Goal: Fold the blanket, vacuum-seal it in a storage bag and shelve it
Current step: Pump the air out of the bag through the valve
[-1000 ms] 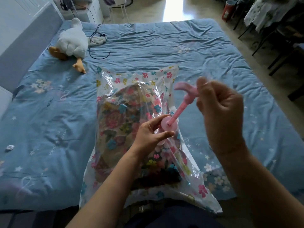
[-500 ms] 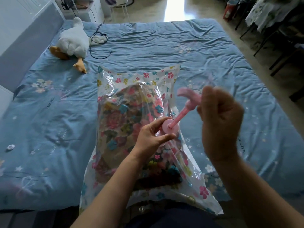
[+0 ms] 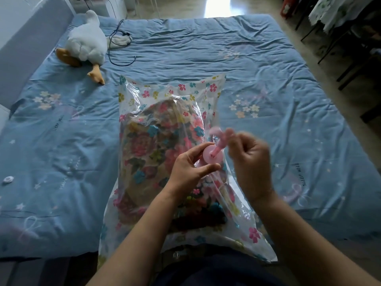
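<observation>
A clear storage bag [image 3: 165, 93] printed with small flowers lies lengthwise on the bed, and a folded floral blanket [image 3: 148, 149] fills it. A pink hand pump [image 3: 216, 145] stands on the bag's right side. My left hand [image 3: 189, 170] pinches the pump's round pink base between thumb and fingers. My right hand [image 3: 249, 159], blurred by motion, grips the pump's T-shaped handle close above the base. The bag's plastic is wrinkled and loose around the blanket.
The bed [image 3: 268, 65] has a blue quilted cover. A white plush goose [image 3: 86, 44] and a black cable [image 3: 117, 48] lie at its far left. A small white round object [image 3: 8, 179] sits at the left. Dark chairs [image 3: 354, 48] stand on the floor to the right.
My right hand has pushed the pump handle down toward the base, so the pink rod now shows much shorter. My left hand has kept its hold on the base.
</observation>
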